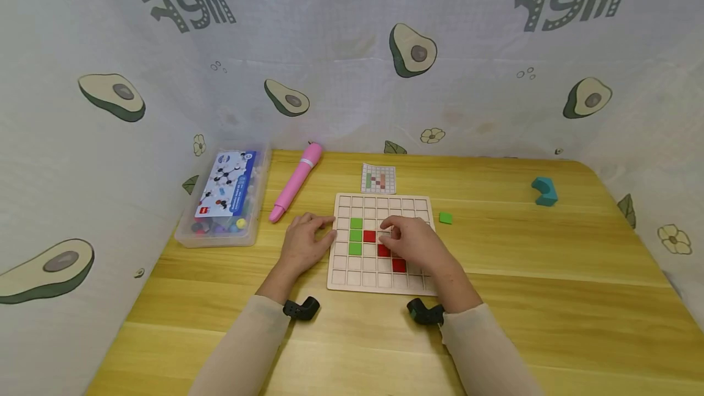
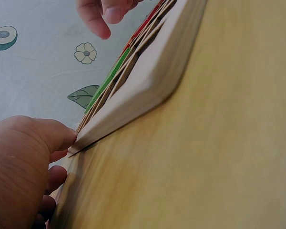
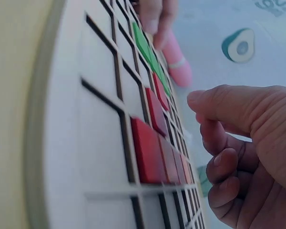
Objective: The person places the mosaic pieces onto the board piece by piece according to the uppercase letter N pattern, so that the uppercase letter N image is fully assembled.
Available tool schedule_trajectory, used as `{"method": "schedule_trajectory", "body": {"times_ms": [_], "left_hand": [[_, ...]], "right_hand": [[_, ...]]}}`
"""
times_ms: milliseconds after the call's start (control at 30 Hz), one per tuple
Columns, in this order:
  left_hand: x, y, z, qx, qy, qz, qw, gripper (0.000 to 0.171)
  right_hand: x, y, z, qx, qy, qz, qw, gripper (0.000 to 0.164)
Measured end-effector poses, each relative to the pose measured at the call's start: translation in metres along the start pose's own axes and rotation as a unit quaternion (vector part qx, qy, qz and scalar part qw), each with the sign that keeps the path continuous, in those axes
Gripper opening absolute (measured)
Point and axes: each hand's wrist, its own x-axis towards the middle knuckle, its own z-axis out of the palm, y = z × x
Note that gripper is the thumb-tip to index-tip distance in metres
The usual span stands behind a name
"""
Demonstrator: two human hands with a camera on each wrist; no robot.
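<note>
A wooden grid board [image 1: 346,277] lies on the table. Green tiles [image 1: 355,236] form a column on its left, and red tiles [image 1: 369,236] step diagonally down to the right. My left hand [image 1: 304,243] rests at the board's left side, thumb and index finger touching its edge. Over the board's middle, my right hand [image 1: 415,240] has bent fingers, with thumb and index tips a little apart in the head view and nothing visible between them. It covers part of the right side, where a row of red tiles [image 3: 148,152] shows in the right wrist view.
A small printed grid card [image 1: 378,179] lies behind the board. A loose green tile [image 1: 445,218] is just right of it. A pink pen-shaped object [image 1: 297,182] and a clear plastic box [image 1: 220,238] of colourful pieces stand left. A teal curved block [image 1: 545,191] lies far right.
</note>
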Motion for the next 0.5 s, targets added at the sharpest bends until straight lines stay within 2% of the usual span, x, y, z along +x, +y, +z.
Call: {"method": "schedule_trajectory", "body": {"times_ms": [300, 500], "left_hand": [[-0.001, -0.001, 0.000, -0.002, -0.003, -0.002, 1.0000, 0.036], [0.000, -0.001, 0.000, -0.002, -0.002, 0.000, 1.0000, 0.036]], "right_hand": [[-0.003, 0.034, -0.026, 0.025, 0.015, 0.069, 0.997, 0.035], [-0.009, 0.059, -0.040, 0.029, 0.046, 0.089, 0.994, 0.040]]}}
